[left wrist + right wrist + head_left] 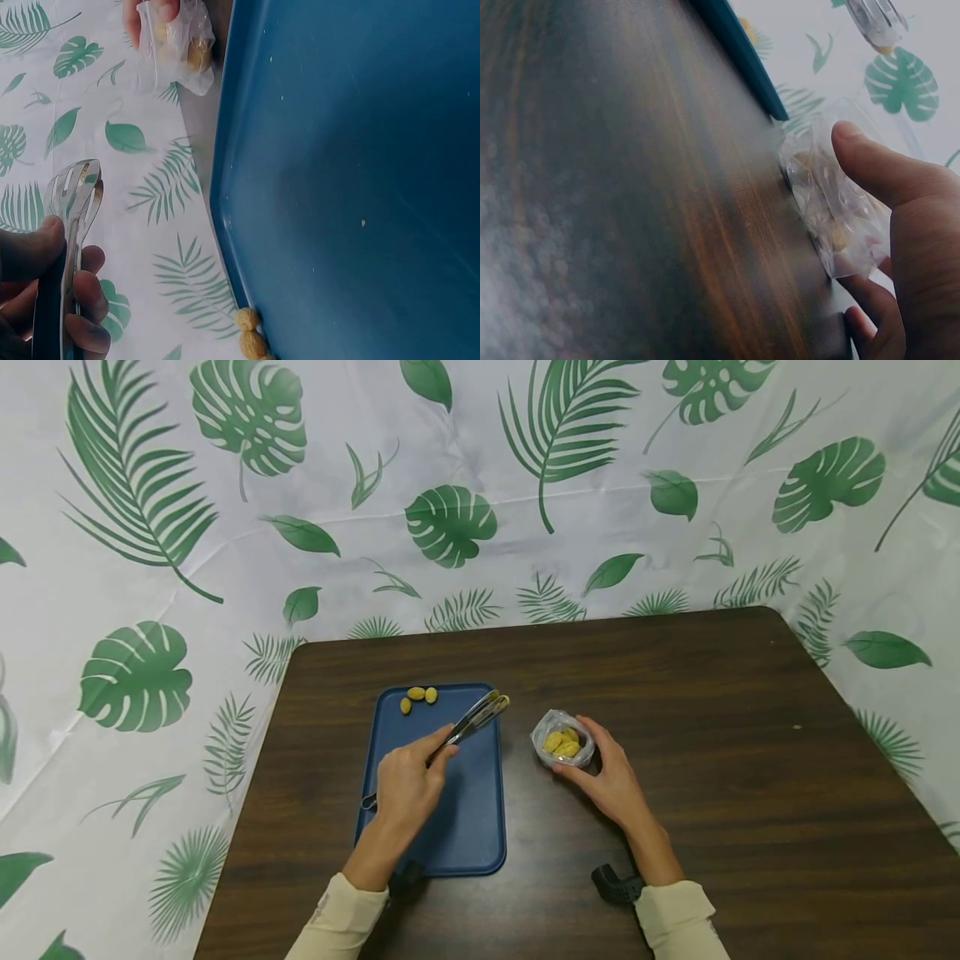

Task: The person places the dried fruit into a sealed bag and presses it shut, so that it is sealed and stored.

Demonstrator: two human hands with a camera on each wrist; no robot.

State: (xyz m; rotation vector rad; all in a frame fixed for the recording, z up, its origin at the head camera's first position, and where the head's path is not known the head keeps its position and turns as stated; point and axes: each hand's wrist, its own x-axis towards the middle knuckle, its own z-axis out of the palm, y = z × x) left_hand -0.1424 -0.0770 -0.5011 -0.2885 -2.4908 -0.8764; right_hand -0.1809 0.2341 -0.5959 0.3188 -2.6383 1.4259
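My left hand [411, 779] grips a pair of metal tongs [468, 723] over the blue tray [471, 827]. The tips reach past the tray's right edge toward the bag, with a bit of yellow showing between them; I cannot tell whether that is a held piece. My right hand [611, 777] holds a clear plastic bag [542, 732] by its sides, thumb and fingers around it. The bag's mouth is open, and several yellow-brown, nut-like pieces [562, 742] lie inside. In the right wrist view the thumb [870, 161] presses the crinkled plastic [829, 202].
Three more nut-like pieces [416, 693] lie at the tray's far end. Small crumbs [363, 223] dot the tray surface. The dark wooden table [720, 718] extends to the right of the bag, and a leaf-patterned cloth [360, 560] hangs behind it.
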